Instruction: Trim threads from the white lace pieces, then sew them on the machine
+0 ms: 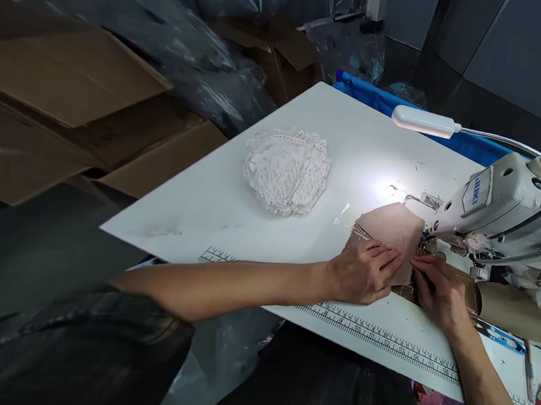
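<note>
Thin, flat brown sheet (393,221): on white ruled tabletop (267,240), right edge beside the white metal JUKI sewing machine (490,201). Left hand (363,269): fingers lightly bent, laid atop. Right hand (441,291): fingers narrow at sheet's edge; pinch untellable. White lacy cloth bundle (286,171): well apart, tabletop between.

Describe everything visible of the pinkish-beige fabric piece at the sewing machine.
The pinkish-beige fabric piece looks smooth and matte, with a darker layer showing along its left side. It lies mostly flat over the white table, its right edge at the needle end of the sewing machine. The left hand rests on it; the right hand touches its lower right edge.
</note>
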Tool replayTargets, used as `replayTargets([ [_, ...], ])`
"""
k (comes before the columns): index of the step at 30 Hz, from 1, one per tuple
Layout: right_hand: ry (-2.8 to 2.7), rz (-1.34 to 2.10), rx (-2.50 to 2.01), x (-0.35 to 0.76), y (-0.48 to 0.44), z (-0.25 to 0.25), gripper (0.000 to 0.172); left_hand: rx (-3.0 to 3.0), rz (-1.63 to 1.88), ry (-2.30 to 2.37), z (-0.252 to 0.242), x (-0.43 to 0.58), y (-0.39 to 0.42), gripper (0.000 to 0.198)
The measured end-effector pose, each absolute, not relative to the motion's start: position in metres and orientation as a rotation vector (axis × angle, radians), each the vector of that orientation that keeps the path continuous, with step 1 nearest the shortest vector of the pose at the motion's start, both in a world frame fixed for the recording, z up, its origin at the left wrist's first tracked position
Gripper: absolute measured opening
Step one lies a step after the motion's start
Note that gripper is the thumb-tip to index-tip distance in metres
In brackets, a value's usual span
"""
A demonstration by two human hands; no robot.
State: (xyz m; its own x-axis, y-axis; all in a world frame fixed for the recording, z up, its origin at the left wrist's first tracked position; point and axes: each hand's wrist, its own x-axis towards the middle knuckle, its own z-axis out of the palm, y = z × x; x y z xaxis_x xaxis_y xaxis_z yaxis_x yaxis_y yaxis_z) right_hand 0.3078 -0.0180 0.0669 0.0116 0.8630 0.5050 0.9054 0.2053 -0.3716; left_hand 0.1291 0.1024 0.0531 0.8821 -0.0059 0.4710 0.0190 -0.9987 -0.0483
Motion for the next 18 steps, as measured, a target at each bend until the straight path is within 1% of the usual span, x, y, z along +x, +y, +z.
replayTargets([
  [7,-1.702,0.04,-1.621,0.305,-0.018,0.072,0.013,-2.956,-0.65,0.002,0.054,0.13,0.101,0.046],
  [10,-1.593,0.176,-1.57,0.303,-0.018,0.07,0.011,-2.92,-0.638,-0.014,0.053,0.131,0.099,0.046],
  [13,-1.439,0.377,-1.613,0.3,-0.016,0.069,0.01,-2.87,-0.649,-0.002,0.053,0.132,0.096,0.046],
  [15,-1.324,0.505,-1.62,0.297,-0.015,0.071,0.015,-2.843,-0.626,0.033,0.053,0.133,0.096,0.041],
  [18,-1.166,0.74,-1.517,0.295,-0.013,0.075,0.029,-2.862,-0.561,0.034,0.053,0.133,0.097,0.039],
])
